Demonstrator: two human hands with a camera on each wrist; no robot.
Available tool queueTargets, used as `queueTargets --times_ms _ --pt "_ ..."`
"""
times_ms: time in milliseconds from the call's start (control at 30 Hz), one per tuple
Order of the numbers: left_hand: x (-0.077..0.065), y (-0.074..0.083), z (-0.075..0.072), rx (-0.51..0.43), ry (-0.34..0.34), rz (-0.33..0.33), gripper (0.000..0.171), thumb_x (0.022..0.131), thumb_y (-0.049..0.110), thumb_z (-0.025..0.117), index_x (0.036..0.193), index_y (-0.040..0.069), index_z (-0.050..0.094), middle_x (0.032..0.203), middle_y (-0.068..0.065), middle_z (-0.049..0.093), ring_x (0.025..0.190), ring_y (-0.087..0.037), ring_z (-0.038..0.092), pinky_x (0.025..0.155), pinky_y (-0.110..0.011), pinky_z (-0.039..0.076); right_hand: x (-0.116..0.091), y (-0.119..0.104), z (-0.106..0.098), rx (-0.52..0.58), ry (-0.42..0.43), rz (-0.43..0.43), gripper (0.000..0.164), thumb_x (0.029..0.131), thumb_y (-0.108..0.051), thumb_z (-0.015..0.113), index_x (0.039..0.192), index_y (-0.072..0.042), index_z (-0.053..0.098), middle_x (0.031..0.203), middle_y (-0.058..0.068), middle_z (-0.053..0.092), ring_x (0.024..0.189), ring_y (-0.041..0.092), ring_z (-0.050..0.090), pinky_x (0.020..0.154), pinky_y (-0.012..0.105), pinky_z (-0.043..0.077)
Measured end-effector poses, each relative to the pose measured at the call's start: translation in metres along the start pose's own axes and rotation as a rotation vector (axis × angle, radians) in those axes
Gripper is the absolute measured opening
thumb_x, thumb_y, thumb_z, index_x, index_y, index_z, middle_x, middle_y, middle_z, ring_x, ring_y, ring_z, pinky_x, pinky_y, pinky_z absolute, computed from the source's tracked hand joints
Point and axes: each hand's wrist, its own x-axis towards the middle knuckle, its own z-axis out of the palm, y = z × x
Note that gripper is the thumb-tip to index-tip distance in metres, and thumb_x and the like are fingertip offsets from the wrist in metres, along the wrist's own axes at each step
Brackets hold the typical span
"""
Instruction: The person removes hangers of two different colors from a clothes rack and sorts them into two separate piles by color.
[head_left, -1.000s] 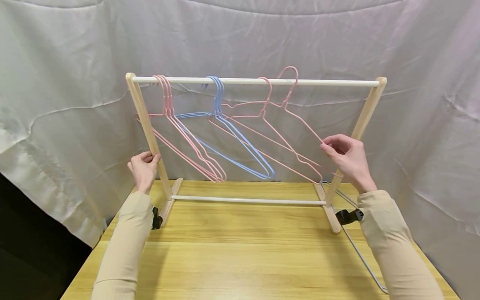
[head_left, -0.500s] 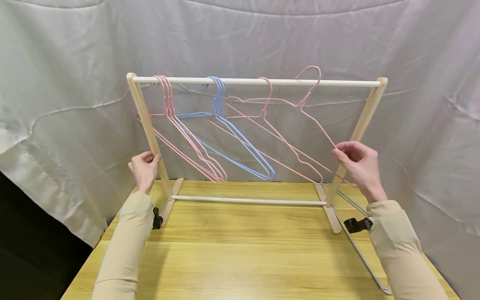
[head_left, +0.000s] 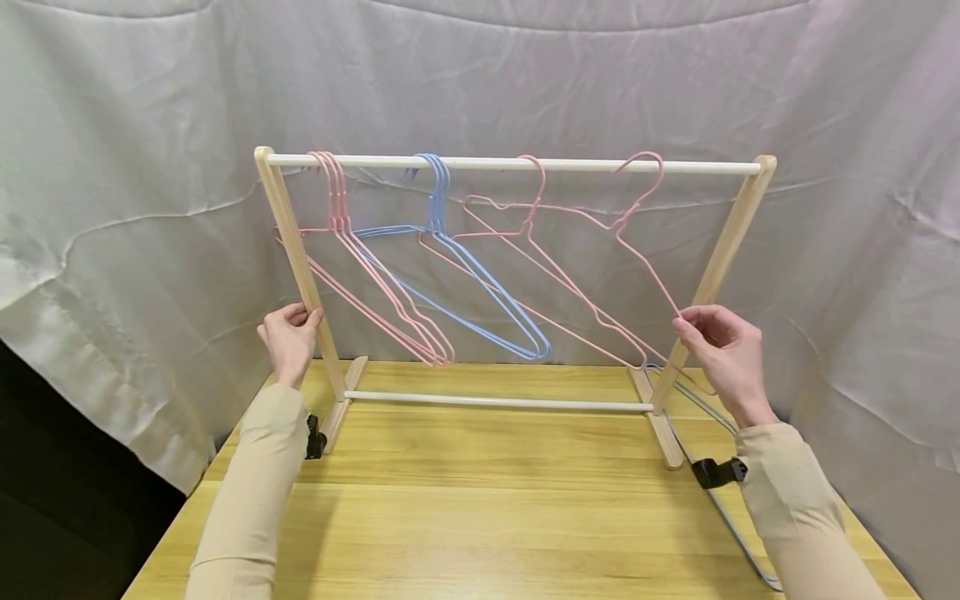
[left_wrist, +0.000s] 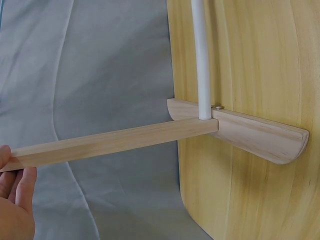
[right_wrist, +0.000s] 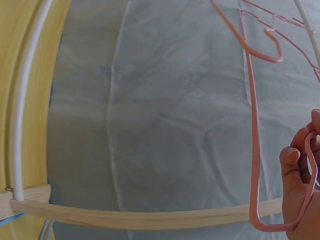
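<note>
My left hand holds the left wooden post of a small clothes rack, and in the left wrist view its fingers lie around that post. The right hand pinches a pink wire hanger by its right shoulder, near the right post. This hanger is tilted, and its hook loops over the white rail. Whether the hook bears on the rail is hard to tell. In the right wrist view, the hanger's lower corner passes beside the palm.
Pink hangers hang at the rail's left, blue hangers right of them, and one pink hanger near the middle. Grey-blue hangers lie on the wooden table at right. A grey curtain stands behind.
My right hand has moved right and then down with the pink hanger. Its hook, earlier raised above the rail, now sits lower, at the rail. The left hand has stayed put.
</note>
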Motion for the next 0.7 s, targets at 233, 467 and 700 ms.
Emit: queueTargets --times_ms 233,467,700 --pt "0.000 -0.001 0.000 0.001 -0.005 0.000 0.035 0.095 0.020 0.069 0.121 -0.003 0.071 0.120 -0.026 0.070 0.136 -0.032 0.033 0.116 -0.045 0.026 -0.014 0.018 -0.001 -0.003 -0.034 0.042 0.007 0.091 0.000 0.070 0.098 0.001 0.071 0.077 -0.017 0.069 0.069 -0.003 0.061 0.062 0.009 0.049" --pt "0.001 -0.001 -0.001 -0.003 -0.002 0.000 0.034 0.095 0.020 0.069 0.120 -0.003 0.071 0.120 -0.027 0.070 0.138 -0.031 0.033 0.116 -0.045 0.028 -0.030 0.041 0.003 -0.041 -0.078 0.054 0.013 0.092 0.002 0.069 0.099 0.012 0.066 0.077 -0.021 0.066 0.071 -0.008 0.059 0.062 0.008 0.048" --pt "0.001 -0.002 0.000 0.001 0.004 0.016 0.033 0.095 0.018 0.069 0.119 -0.004 0.071 0.118 -0.027 0.070 0.139 -0.031 0.033 0.116 -0.045 0.025 -0.050 0.063 0.009 -0.059 -0.098 0.078 0.016 0.091 0.003 0.068 0.099 0.016 0.065 0.076 -0.022 0.063 0.068 -0.008 0.056 0.062 0.008 0.048"
